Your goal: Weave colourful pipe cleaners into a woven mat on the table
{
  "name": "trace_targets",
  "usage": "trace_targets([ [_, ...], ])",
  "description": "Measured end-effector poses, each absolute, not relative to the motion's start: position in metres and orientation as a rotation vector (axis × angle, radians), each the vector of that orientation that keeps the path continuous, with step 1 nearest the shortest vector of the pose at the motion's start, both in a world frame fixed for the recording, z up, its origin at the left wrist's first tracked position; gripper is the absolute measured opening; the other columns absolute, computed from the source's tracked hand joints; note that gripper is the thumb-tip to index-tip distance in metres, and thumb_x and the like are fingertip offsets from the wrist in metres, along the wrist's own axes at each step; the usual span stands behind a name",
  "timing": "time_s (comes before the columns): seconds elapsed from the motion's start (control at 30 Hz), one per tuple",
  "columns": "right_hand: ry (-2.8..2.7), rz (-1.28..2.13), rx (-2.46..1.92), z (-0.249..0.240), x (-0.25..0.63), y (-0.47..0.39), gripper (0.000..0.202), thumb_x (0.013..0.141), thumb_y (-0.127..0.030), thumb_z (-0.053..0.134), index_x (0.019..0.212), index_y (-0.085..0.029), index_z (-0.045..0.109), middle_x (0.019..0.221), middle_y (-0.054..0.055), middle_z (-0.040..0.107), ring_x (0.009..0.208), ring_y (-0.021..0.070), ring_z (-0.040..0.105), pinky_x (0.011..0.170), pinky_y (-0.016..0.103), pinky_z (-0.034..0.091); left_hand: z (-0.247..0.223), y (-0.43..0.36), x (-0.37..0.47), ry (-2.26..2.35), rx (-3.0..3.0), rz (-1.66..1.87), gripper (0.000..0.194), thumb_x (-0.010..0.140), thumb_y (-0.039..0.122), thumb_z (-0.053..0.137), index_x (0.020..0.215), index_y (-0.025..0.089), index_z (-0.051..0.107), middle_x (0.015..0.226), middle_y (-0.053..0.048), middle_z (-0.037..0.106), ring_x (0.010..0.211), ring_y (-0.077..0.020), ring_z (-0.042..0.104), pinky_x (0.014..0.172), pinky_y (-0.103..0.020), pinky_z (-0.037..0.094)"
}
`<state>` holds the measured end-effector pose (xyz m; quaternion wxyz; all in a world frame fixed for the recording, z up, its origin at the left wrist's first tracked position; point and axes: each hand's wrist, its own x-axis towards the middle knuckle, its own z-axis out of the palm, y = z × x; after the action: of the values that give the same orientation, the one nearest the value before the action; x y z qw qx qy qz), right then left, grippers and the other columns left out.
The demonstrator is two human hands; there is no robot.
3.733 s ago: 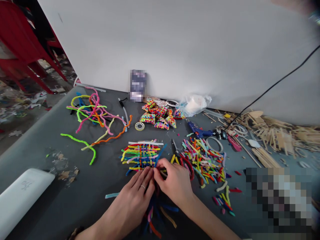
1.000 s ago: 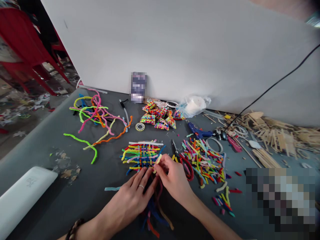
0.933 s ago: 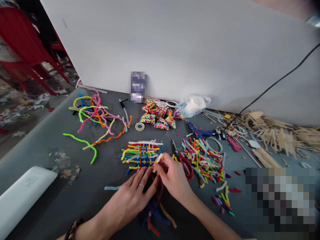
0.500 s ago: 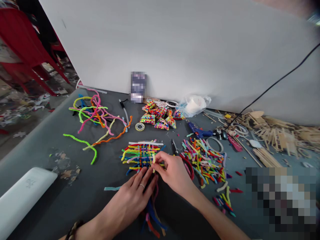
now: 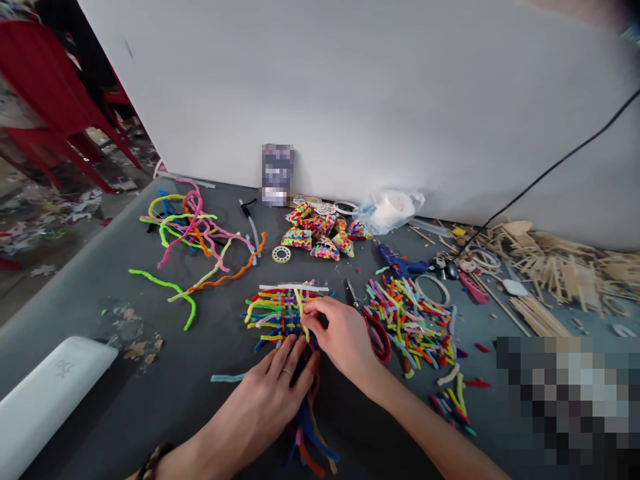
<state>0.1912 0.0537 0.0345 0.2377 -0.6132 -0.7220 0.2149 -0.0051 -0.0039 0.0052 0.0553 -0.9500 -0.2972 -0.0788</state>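
A small woven mat of colourful pipe cleaners point(image 5: 270, 312) lies on the grey table. My left hand point(image 5: 273, 383) rests flat with fingers stretched out, its fingertips on the mat's near edge. Pinched in my right hand point(image 5: 343, 337) is a pale yellow pipe cleaner point(image 5: 299, 297), which lies lengthwise across the mat toward its far edge. Loose pipe cleaner ends point(image 5: 310, 433) stick out below my left hand. Red-handled scissors point(image 5: 380, 340) lie beside my right hand, partly covered by it.
Cut pipe cleaner pieces point(image 5: 410, 320) are heaped at the right, near a blue glue gun point(image 5: 400, 261). Long pipe cleaners point(image 5: 193, 227) tangle at the left. Colourful woven bundles point(image 5: 320, 230) stand by the white board point(image 5: 340, 100). Wooden sticks point(image 5: 555, 267) cover the far right.
My right hand has shifted slightly up and left. More of the pale yellow pipe cleaner now shows, stretching farther over the mat. My left hand stays pressed on the near edge.
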Motion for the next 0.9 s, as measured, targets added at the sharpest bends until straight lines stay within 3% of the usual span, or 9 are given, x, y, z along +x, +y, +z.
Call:
trace_targets([
  [0.17,-1.978,0.603,-1.625,0.035,0.203,0.034,0.017,0.090,-0.018,0.072,0.100,-0.030,0.079,0.097,0.000,0.072,0.088,0.0175,0.070,0.080,0.029,0.052,0.005,-0.008,-0.004,-0.923,-2.852,-0.271,0.057,0.096,0.024,0.054,0.151,0.011,0.044,0.153,-0.021,0.050,0.143,-0.0317,0.047,0.112,-0.041,0.045],
  [0.37,-2.002,0.590,-1.662,0.036,0.205,0.033,0.009,0.086,-0.026,0.080,0.093,-0.032,0.081,0.094,-0.001,0.071,0.085,0.0165,0.069,0.076,0.029,0.051,0.005,-0.011,-0.001,-0.928,-2.794,-0.321,0.054,0.098,0.023,0.050,0.149,0.006,0.045,0.148,-0.025,0.053,0.139,-0.0342,0.051,0.111,-0.043,0.048],
  [0.63,-2.047,0.519,-1.736,0.042,0.195,0.037,0.007,0.085,-0.024,0.076,0.081,-0.029,0.077,0.089,-0.002,0.070,0.081,0.0153,0.067,0.069,0.027,0.046,0.008,-0.010,0.000,-0.916,-2.816,-0.335,0.052,0.095,0.022,0.054,0.145,0.004,0.050,0.147,-0.026,0.054,0.138,-0.0355,0.053,0.109,-0.042,0.050],
  [0.9,-2.004,0.439,-1.746,0.032,0.194,0.033,0.008,0.084,-0.024,0.076,0.080,-0.028,0.071,0.089,-0.004,0.069,0.081,0.0153,0.068,0.066,0.027,0.044,0.011,-0.003,-0.005,-0.959,-2.916,-0.423,0.055,0.090,0.008,0.048,0.145,0.008,0.050,0.147,-0.019,0.057,0.138,-0.0298,0.053,0.109,-0.040,0.052],
])
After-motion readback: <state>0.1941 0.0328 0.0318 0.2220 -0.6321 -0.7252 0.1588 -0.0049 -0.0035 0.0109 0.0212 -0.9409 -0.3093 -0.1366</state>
